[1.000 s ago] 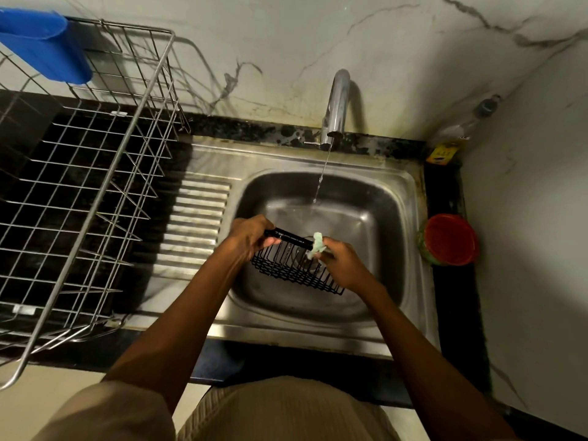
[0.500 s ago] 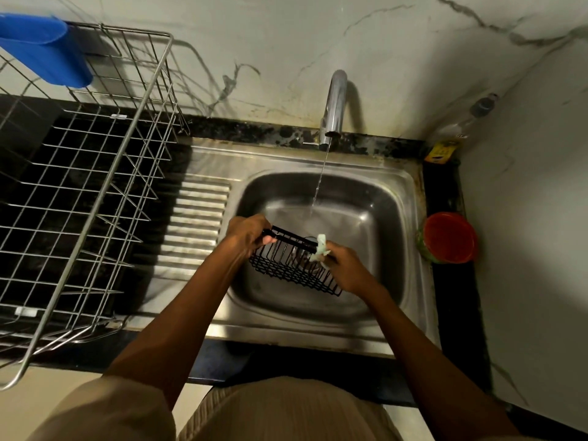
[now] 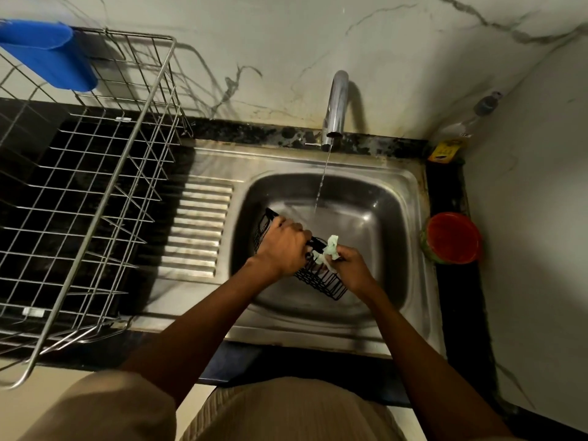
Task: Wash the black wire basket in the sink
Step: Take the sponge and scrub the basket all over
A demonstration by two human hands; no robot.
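Water (image 3: 321, 186) runs in a thin stream from the curved metal tap (image 3: 335, 106) into the steel sink (image 3: 381, 198), landing just behind the black wire basket (image 3: 321, 278). The basket is held tilted above the sink bowl, one end raised toward the far left, the other dropping toward the near right. The left hand (image 3: 283, 246) lies over the basket's upper rim with its fingers curled round the wire, gripping it. The right hand (image 3: 350, 265) pinches a pale green cloth (image 3: 331, 248) against the rim beside the left hand, fingers bunched around the cloth. To the left of the bowl lies the ribbed draining board (image 3: 197, 230), and beyond it a large metal wire rack (image 3: 95, 192) stands on the dark table (image 3: 458, 297), with a blue plastic cup (image 3: 51, 55) hanging at its far corner. To the right of the sink, an orange-lidded tub (image 3: 453, 237) sits on the table, and a bottle (image 3: 458, 132) leans in the corner against the marble wall (image 3: 254, 33).
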